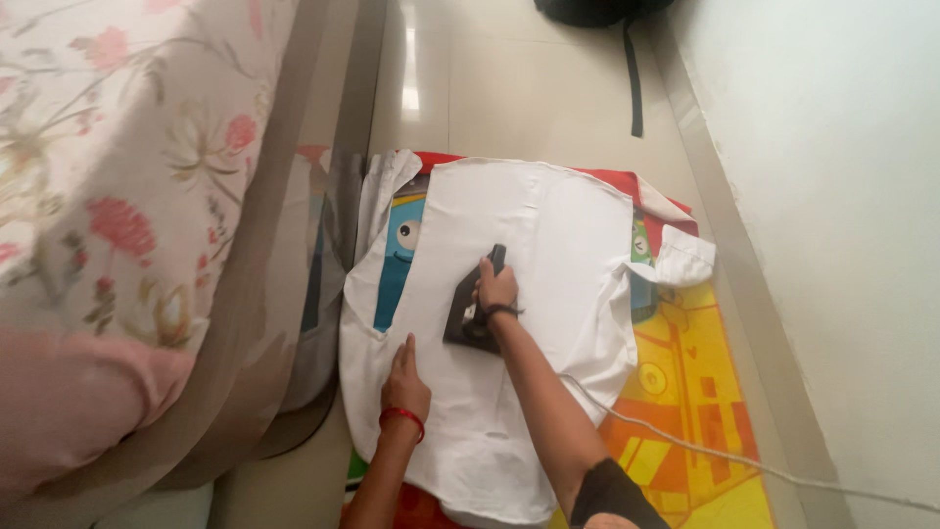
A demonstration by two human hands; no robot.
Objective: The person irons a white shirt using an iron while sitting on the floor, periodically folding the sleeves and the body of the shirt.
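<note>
So we're down on a glossy cream tile floor [509,88] here, with a bright cartoon play mat [685,392] laid out on it and a white shirt [548,235] spread flat over the mat. Left of the shirt there's a bed with a pink floral bedsheet [127,196] hanging over the edge, right of the shirt a plain white wall [832,196], and past the shirt's far end something black with a dangling strap [634,78] sits on the tiles. Our right hand [496,288] reaches out over the middle of the shirt, fingers wrapped tight around the handle of a dark iron [472,312] that sits flat on the cloth; its white cord [705,453] trails off the shirt's right edge across the mat. Our left hand [404,384], red bangle on the wrist, lies palm down on the shirt just left of the iron, fingers together and stretched flat, gripping nothing, only pressing the fabric.
</note>
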